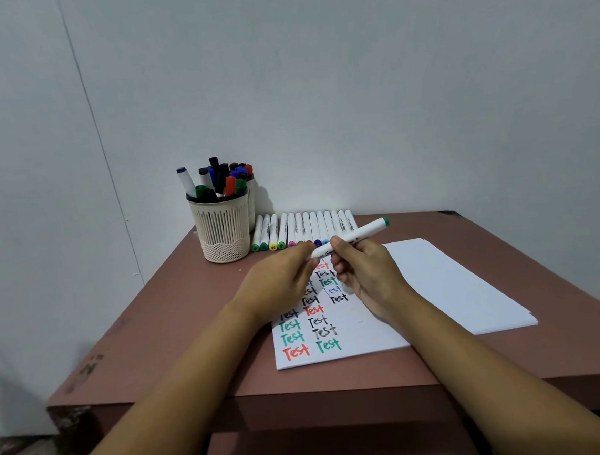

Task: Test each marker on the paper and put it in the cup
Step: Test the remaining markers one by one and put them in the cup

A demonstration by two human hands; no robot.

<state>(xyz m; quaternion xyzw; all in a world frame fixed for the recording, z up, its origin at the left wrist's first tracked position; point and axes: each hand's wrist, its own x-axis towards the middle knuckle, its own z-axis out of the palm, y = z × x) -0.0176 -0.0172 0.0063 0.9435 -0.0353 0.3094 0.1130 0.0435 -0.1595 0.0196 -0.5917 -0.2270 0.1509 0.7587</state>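
While the right hand [367,274] holds a white marker [361,234] in a closed grip above the paper [357,337], its green end tilted up to the right, the left hand [281,282] pinches the marker's lower end. The paper lies toward the worktop's [178,337] front edge; the cup [224,233], full of markers, stands at the far left corner beside a row of markers [302,227].
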